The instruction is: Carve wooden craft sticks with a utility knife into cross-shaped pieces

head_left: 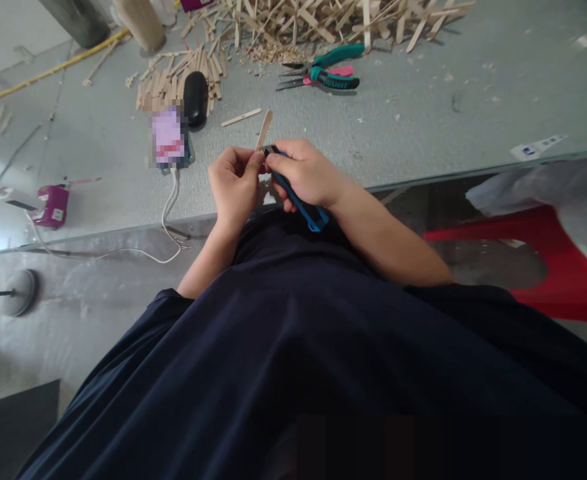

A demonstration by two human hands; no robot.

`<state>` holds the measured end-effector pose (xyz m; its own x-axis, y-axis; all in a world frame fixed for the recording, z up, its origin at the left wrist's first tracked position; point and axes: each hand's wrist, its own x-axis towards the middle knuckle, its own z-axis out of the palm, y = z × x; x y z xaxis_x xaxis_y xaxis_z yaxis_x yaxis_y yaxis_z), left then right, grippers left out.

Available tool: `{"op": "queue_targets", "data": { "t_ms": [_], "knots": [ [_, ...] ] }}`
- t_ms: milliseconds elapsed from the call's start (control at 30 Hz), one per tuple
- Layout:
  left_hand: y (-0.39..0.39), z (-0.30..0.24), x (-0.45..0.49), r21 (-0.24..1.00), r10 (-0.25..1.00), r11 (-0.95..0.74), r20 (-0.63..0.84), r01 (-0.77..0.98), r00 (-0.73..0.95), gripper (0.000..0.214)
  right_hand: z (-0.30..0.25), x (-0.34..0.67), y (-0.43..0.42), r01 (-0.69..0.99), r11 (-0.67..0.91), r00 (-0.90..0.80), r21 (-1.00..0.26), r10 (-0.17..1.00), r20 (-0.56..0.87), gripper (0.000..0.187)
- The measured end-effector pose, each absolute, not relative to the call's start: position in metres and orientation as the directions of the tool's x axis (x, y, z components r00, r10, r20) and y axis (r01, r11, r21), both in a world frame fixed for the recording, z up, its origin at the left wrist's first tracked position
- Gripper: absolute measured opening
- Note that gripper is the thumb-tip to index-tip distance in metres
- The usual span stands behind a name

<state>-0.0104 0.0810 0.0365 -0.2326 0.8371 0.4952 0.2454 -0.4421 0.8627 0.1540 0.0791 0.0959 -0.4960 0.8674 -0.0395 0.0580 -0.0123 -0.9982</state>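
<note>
Near the centre of the frame, your left hand (236,180) pinches a flat wooden craft stick (265,128) between thumb and fingers, its rounded end pointing up. Your right hand (303,170) is wrapped around a blue-handled hand tool (300,199), its dark head close against your left fingertips; you can't tell whether it touches the stick. Just above your hands, a loose stick (242,117) lies on the grey tabletop (413,113). Teal-and-black long-nose pliers (338,79) rest at upper centre, below a heap of craft sticks (323,20). At upper left, a phone (169,137) lies beside a black oval case (196,100).
</note>
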Motion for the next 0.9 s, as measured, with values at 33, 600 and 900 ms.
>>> {"op": "queue_targets", "data": {
  "t_ms": [33,600,900],
  "knots": [
    [0.0806,0.0365,-0.0107,0.860,0.836,-0.447,0.500,0.246,-0.228,0.019,0.0962,0.1539,0.0789,0.064,-0.014,-0.493,-0.998,0.869,-0.044,0.023],
    [0.0839,0.0380,-0.0125,0.889,0.871,-0.386,0.439,0.247,-0.222,0.026,0.0953,0.1519,0.0785,0.088,0.022,-0.500,-0.996,0.866,-0.025,0.028],
    [0.0855,0.0406,-0.0112,0.894,0.873,-0.391,0.436,0.221,-0.218,0.026,0.0945,0.1510,0.0789,0.075,0.012,-0.497,-0.997,0.867,-0.027,0.025]
  ]
}}
